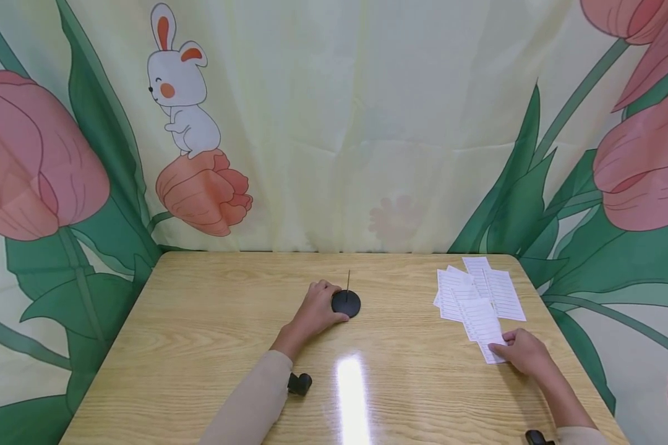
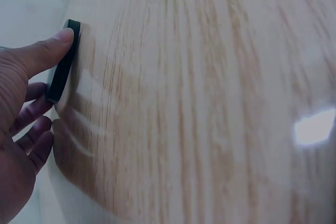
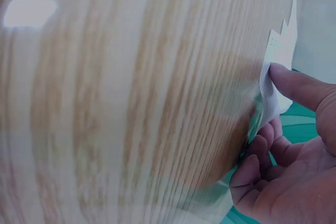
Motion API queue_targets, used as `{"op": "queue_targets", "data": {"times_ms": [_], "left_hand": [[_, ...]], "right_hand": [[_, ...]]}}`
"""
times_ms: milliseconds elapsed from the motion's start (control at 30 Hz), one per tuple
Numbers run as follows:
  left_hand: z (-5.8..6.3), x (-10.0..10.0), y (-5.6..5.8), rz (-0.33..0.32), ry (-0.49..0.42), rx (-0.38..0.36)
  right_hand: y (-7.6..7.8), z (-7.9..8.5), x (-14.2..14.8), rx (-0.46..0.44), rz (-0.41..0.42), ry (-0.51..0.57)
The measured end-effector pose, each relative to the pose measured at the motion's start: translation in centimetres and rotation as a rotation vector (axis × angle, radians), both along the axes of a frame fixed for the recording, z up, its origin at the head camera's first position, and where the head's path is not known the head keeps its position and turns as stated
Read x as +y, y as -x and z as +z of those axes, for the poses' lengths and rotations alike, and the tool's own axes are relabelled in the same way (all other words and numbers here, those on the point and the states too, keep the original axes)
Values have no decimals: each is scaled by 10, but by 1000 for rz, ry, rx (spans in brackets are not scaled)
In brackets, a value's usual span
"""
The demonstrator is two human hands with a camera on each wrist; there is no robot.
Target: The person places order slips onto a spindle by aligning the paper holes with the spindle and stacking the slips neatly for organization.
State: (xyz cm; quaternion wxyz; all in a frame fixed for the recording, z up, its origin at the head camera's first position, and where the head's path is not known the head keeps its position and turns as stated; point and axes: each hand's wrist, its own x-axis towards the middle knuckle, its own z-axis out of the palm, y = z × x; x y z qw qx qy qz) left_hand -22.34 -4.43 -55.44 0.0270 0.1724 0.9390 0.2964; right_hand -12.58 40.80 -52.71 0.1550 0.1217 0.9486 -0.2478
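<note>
A receipt spike (image 1: 346, 305) with a round black base and a thin upright rod stands near the middle of the table. My left hand (image 1: 317, 308) grips the base from its left side, thumb at the near edge and fingers at the far edge. In the left wrist view, the base (image 2: 64, 64) shows as a dark flat edge between thumb and fingers. Printed white paper slips (image 1: 470, 295) lie overlapping at the table's right. The nearest slip (image 1: 491, 352) is pinched at its right edge by my right hand (image 1: 526, 352); its corner bends up in the right wrist view.
The wooden table (image 1: 211, 321) ends at a curtain (image 1: 334, 136) printed with tulips and a rabbit. A bright light reflection (image 1: 352, 395) lies on the tabletop's near part. Small black devices (image 1: 299, 384) sit at both wrists.
</note>
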Motion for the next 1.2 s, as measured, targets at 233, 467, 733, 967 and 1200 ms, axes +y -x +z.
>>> {"op": "queue_targets", "data": {"times_ms": [233, 467, 733, 967, 1200], "left_hand": [[0, 0, 1, 3, -18, -7], [1, 1, 0, 8, -20, -5], [1, 1, 0, 7, -17, -8], [1, 1, -2, 8, -15, -5], [0, 1, -2, 11, -11, -13]], "right_hand": [[-2, 0, -1, 23, -15, 20], [-2, -3, 3, 44, -50, 48], [-3, -4, 5, 47, -31, 7], [-7, -2, 4, 96, -25, 24], [-11, 1, 4, 154, -20, 43]]}}
